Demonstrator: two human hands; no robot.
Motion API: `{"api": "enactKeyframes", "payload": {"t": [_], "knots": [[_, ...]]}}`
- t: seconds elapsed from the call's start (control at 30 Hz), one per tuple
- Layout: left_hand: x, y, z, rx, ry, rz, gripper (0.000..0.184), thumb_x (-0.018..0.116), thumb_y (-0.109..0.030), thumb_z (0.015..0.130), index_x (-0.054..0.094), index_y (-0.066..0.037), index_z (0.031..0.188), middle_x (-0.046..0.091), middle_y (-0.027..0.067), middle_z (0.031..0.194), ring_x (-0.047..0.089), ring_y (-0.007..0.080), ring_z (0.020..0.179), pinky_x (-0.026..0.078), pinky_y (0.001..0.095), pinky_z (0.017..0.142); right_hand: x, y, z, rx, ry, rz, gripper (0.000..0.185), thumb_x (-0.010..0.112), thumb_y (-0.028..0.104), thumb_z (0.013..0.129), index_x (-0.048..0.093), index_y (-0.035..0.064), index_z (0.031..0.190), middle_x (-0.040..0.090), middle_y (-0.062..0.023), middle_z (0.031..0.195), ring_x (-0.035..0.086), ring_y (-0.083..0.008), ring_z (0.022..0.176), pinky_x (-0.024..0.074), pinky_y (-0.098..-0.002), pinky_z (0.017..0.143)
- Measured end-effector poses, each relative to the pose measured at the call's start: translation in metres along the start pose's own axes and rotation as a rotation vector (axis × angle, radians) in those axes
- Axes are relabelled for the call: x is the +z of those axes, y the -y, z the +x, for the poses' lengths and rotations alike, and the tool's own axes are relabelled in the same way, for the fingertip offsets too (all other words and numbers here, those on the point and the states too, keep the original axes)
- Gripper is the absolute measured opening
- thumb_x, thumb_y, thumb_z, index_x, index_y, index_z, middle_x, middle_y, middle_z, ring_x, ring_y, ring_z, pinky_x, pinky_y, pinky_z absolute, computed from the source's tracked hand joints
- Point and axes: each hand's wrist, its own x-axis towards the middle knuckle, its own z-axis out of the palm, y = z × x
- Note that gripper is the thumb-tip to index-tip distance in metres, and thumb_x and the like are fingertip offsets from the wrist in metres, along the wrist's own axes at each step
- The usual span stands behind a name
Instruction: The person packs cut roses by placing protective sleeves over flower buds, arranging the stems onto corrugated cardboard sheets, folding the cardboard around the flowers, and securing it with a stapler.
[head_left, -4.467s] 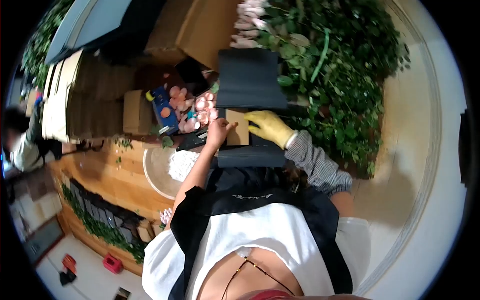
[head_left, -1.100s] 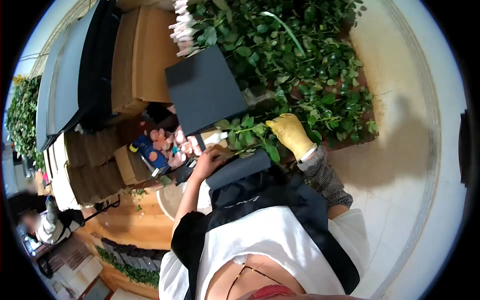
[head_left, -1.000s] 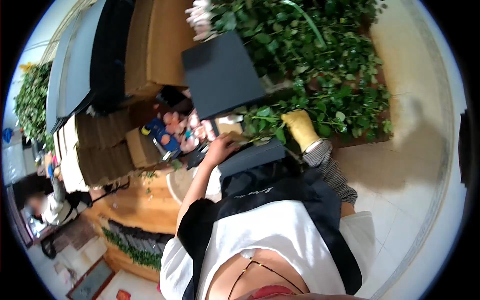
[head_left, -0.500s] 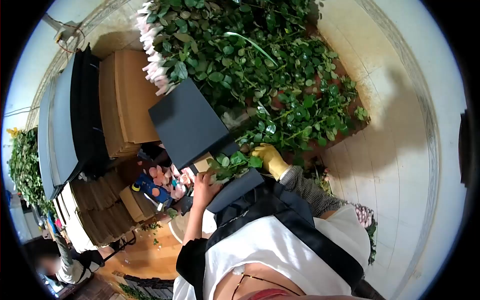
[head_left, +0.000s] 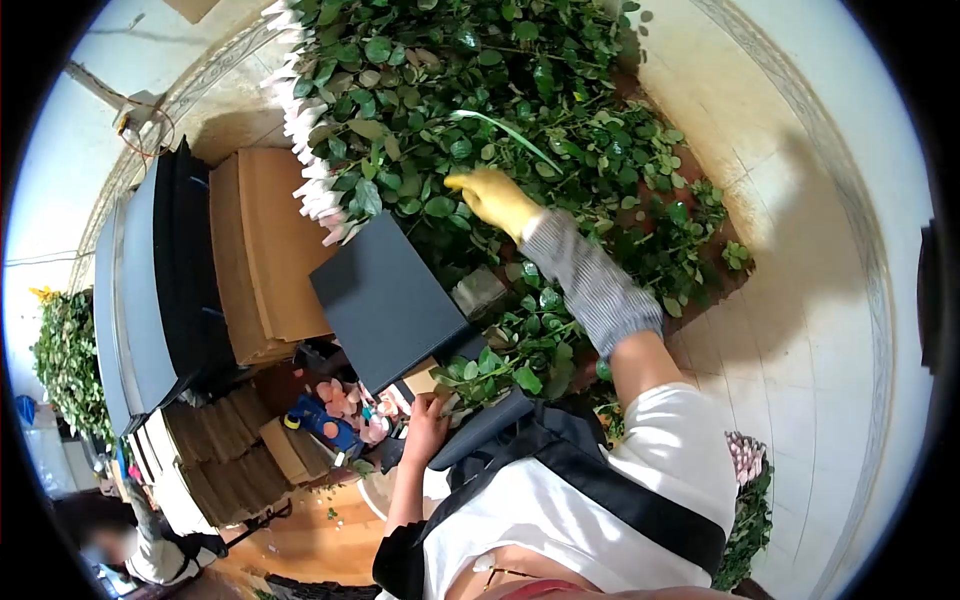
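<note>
My left hand (head_left: 427, 428) is bare, with its fingers curled at the near left edge of an open black box. What it grips is too small to make out. Beside it, green leafy stems (head_left: 485, 378) lie across the box, next to a tan cardboard piece (head_left: 421, 379). The box's black lid (head_left: 388, 300) stands raised beyond. My right hand (head_left: 492, 200), in a yellow glove, reaches over a big pile of leafy stems (head_left: 540, 90), fingers stretched to the left and nothing visibly held.
Pale pink flower heads (head_left: 318, 185) line the pile's left edge. Cardboard sheets (head_left: 280, 255), black and grey boards (head_left: 138, 300) and stacked cartons (head_left: 215, 455) stand at the left. Pink petals (head_left: 340, 400) lie by a blue box (head_left: 325, 428). Another person (head_left: 160, 545) is at the lower left.
My right hand has moved from beside the box up and away over the leafy pile. My left hand stays at the box. Earlier, the box was without stems; the view has also shifted.
</note>
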Motion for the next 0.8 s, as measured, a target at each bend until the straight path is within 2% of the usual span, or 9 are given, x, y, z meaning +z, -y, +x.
{"api": "enactKeyframes", "payload": {"t": [0.07, 0.23, 0.33, 0.47, 0.5, 0.53, 0.6, 0.73, 0.8], "knots": [[0.000, 0.001, -0.004, -0.029, 0.013, -0.006, 0.056, 0.071, 0.001, 0.075, 0.061, -0.008, 0.130, 0.053, 0.0172, 0.118, 0.055, 0.0389, 0.111, 0.050, 0.0447, 0.097, 0.044, -0.040, 0.044, -0.180, -0.303, -0.450, 0.038, 0.058, 0.011, 0.094, 0.062, 0.0109, 0.132, 0.071, -0.0122, 0.114, 0.066, -0.0258, 0.108, 0.0522, -0.0374, 0.093], [-0.002, -0.004, 0.003, -0.051, -0.003, -0.107, 0.060, 0.072, 0.003, 0.075, 0.061, -0.010, 0.133, 0.053, 0.0168, 0.115, 0.055, 0.0376, 0.109, 0.048, 0.0439, 0.097, 0.055, -0.011, 0.053, -0.157, 0.100, -0.699, 0.013, 0.064, 0.011, 0.087, 0.077, 0.0116, 0.089, 0.075, -0.0069, 0.088, 0.073, -0.0274, 0.087, 0.0574, -0.0413, 0.073], [-0.003, -0.005, 0.001, -0.033, -0.005, -0.068, 0.060, 0.073, 0.002, 0.075, 0.063, -0.012, 0.132, 0.054, 0.0163, 0.114, 0.056, 0.0359, 0.108, 0.049, 0.0434, 0.095, 0.060, -0.004, 0.011, -0.416, 0.070, -0.617, 0.011, 0.067, 0.010, 0.081, 0.078, 0.0131, 0.082, 0.074, -0.0073, 0.083, 0.072, -0.0276, 0.085, 0.0571, -0.0403, 0.072], [-0.001, -0.005, -0.001, -0.062, -0.026, -0.078, 0.056, 0.072, -0.003, 0.077, 0.063, -0.012, 0.131, 0.054, 0.0169, 0.113, 0.056, 0.0366, 0.108, 0.049, 0.0442, 0.095, -0.007, 0.024, -0.041, -0.245, 0.136, -0.740, 0.013, 0.065, 0.012, 0.080, 0.075, 0.0180, 0.076, 0.072, -0.0040, 0.078, 0.071, -0.0236, 0.079, 0.0549, -0.0384, 0.070], [0.000, -0.004, -0.001, -0.049, -0.029, -0.056, 0.054, 0.072, -0.004, 0.078, 0.063, -0.011, 0.131, 0.054, 0.0174, 0.113, 0.056, 0.0373, 0.108, 0.049, 0.0446, 0.096, 0.008, -0.002, -0.041, -0.087, 0.016, -0.677, 0.010, 0.065, 0.014, 0.079, 0.074, 0.0167, 0.076, 0.069, -0.0043, 0.075, 0.070, -0.0247, 0.076, 0.0536, -0.0394, 0.068], [0.000, -0.002, -0.001, -0.035, -0.033, -0.034, 0.052, 0.072, -0.006, 0.079, 0.063, -0.010, 0.130, 0.055, 0.0180, 0.114, 0.056, 0.0379, 0.108, 0.049, 0.0451, 0.096, 0.008, -0.039, -0.049, -0.412, -0.440, -0.457, 0.010, 0.063, 0.014, 0.077, 0.072, 0.0152, 0.073, 0.066, -0.0058, 0.070, 0.068, -0.0265, 0.073, 0.0524, -0.0409, 0.065], [0.007, 0.007, -0.002, -0.034, -0.035, -0.006, 0.046, 0.073, -0.011, 0.082, 0.062, -0.005, 0.126, 0.054, 0.0194, 0.117, 0.055, 0.0398, 0.111, 0.049, 0.0468, 0.096, 0.007, -0.118, -0.047, -0.161, -0.427, -0.440, 0.009, 0.062, 0.013, 0.075, 0.069, 0.0137, 0.069, 0.064, -0.0081, 0.068, 0.067, -0.0289, 0.071, 0.0515, -0.0426, 0.062], [0.008, 0.008, -0.003, -0.006, -0.067, 0.019, 0.044, 0.072, -0.012, 0.083, 0.062, -0.004, 0.125, 0.054, 0.0188, 0.119, 0.056, 0.0395, 0.110, 0.050, 0.0461, 0.095, -0.066, -0.122, -0.085, 0.057, -0.505, -0.791, 0.005, 0.063, 0.011, 0.081, 0.067, 0.0097, 0.077, 0.066, -0.0115, 0.074, 0.067, -0.0315, 0.075, 0.0510, -0.0444, 0.066], [0.006, 0.005, -0.002, -0.052, -0.047, -0.032, 0.045, 0.072, -0.011, 0.082, 0.062, -0.006, 0.126, 0.054, 0.0187, 0.120, 0.056, 0.0397, 0.110, 0.050, 0.0460, 0.095, -0.095, -0.087, -0.111, -0.239, -0.685, -0.496, 0.012, 0.064, 0.008, 0.086, 0.070, 0.0047, 0.096, 0.064, -0.0158, 0.079, 0.062, -0.0363, 0.073, 0.0489, -0.0455, 0.066]]}}
